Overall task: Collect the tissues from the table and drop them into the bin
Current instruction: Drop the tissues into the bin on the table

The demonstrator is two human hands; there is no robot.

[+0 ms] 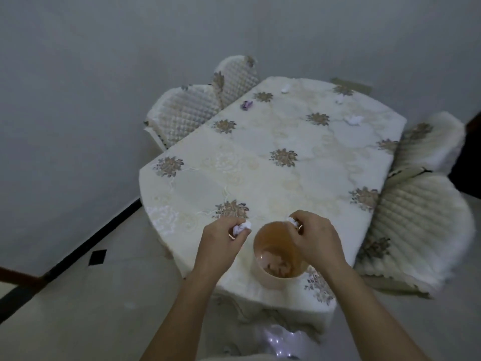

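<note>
While both hands, left hand and right hand, pinch tissues beside the bin, the left tissue, seemingly outside the rim, could miss.

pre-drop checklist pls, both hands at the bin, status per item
1. Left hand pinching a crumpled tissue: ok.
2. Right hand holding a tissue: ok, mostly hidden by fingers.
3. Bin open and upright on the table: ok.
4. Right tissue over the bin opening: ok, at the rim.
5. Left tissue over the opening: not ok, it sits left of the rim.
6. Table fully collected: not ok, far-end tissues remain.
</note>
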